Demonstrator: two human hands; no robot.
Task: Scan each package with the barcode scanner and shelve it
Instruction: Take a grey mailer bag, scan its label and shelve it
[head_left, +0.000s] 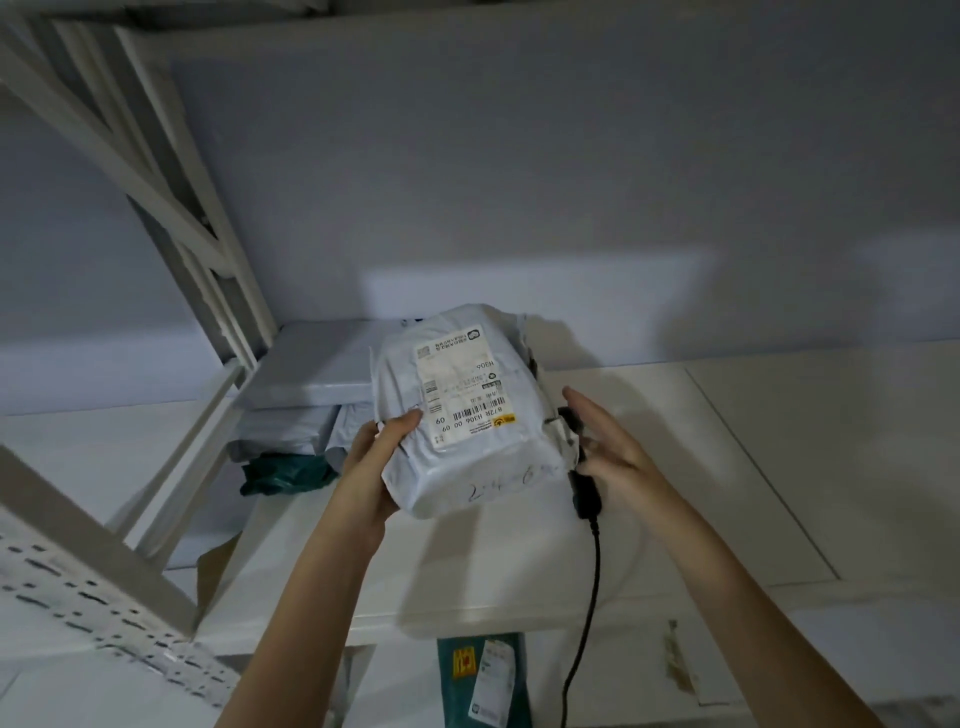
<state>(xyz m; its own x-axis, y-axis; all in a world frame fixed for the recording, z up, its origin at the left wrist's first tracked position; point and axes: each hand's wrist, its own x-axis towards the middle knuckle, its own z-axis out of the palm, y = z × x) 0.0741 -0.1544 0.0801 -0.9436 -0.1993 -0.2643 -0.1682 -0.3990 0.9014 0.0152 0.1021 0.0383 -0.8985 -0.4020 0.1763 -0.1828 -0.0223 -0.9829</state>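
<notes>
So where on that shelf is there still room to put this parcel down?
The white shelf is bare to the right of the held grey parcel, out to the frame's edge, and in front beneath it. The left end by the upright is crowded: stacked grey mailers over a green bag.

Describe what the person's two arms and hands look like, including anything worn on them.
Both forearms are bare up to the frame's edge: no sleeves show. The left hand and right hand wear no gloves, and no rings, watch or wristband are visible. Fingernails look short and unpainted, though the dim light makes fine detail uncertain.
</notes>
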